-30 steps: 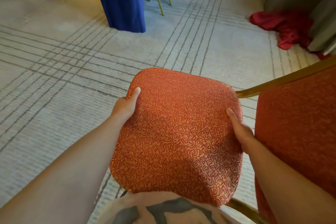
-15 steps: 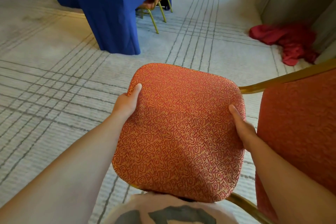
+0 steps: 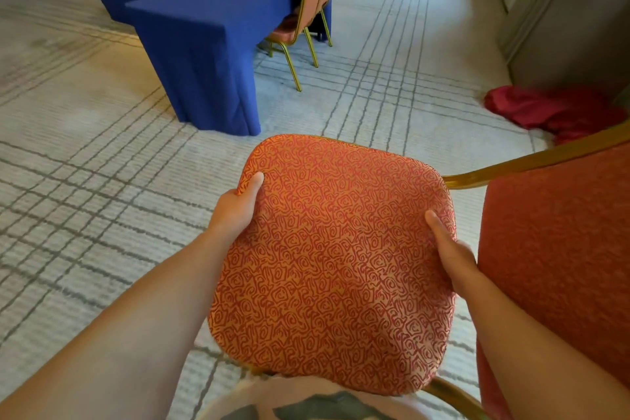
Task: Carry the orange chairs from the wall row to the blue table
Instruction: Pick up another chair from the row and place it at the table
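Carpet [image 3: 102, 181], pale with grey grid lines, covers the floor. Blue worktop [image 3: 211, 20] stands ahead with two chairs [image 3: 306, 10] beside it; red cloth [image 3: 552, 112] lies near the wall. Left hand [image 3: 235, 211] and right hand [image 3: 453, 256] clamp opposite edges of the orange chair [image 3: 334, 266] seat, thumbs on top, close to the body.

Both arms extended forward, forearms bare. Left hand [image 3: 235, 210] and right hand [image 3: 450, 252] clamped on opposite edges, thumbs on top.
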`<state>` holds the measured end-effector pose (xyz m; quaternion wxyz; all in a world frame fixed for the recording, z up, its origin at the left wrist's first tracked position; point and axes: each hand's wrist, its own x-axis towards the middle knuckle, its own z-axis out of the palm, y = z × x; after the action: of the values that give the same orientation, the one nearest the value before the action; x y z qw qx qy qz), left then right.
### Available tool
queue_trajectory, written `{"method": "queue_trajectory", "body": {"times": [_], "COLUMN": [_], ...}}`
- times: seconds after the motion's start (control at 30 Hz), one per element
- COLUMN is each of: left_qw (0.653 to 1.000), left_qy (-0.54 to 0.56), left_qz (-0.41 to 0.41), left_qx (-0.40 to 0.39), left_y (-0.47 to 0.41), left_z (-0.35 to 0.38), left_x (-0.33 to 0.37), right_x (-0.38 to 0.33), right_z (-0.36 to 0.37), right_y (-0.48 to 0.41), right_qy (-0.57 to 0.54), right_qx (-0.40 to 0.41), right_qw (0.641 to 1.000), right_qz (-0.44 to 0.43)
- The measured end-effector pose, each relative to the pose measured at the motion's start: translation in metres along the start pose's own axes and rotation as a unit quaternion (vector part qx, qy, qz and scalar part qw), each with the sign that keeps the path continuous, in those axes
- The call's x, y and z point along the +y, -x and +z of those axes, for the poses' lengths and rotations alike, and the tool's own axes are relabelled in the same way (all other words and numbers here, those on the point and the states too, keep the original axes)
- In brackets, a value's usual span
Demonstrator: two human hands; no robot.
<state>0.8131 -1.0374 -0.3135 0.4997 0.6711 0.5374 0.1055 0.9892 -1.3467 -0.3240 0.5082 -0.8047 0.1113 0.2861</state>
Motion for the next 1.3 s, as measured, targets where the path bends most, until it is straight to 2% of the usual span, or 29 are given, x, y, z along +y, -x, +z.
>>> {"method": "queue_trajectory", "body": {"times": [0.27, 0.7, 1.03, 1.3], "left_qw": [1.000, 0.999, 0.998, 0.998], "left_qy": [0.000, -0.029, -0.024, -0.008], "left_qz": [-0.017, 0.006, 0.055, 0.053], "left_qx": [0.001, -0.032, -0.033, -0.045], "left_y": [-0.104, -0.324, -0.520, -0.652], "left_z": [0.034, 0.076, 0.066, 0.064], "left_x": [0.067, 0.176, 0.311, 0.371], "right_x": [-0.089, -0.212, -0.388, -0.491], "right_z": [0.028, 0.119, 0.210, 0.273], "right_y": [-0.109, -0.272, -0.392, -0.472], "right_qy": [0.019, 0.011, -0.006, -0.003], "right_qx": [-0.029, 0.005, 0.034, 0.034], "right_qw": [0.999, 0.999, 0.999, 0.999], "right_qz": [0.019, 0.044, 0.005, -0.009]}}
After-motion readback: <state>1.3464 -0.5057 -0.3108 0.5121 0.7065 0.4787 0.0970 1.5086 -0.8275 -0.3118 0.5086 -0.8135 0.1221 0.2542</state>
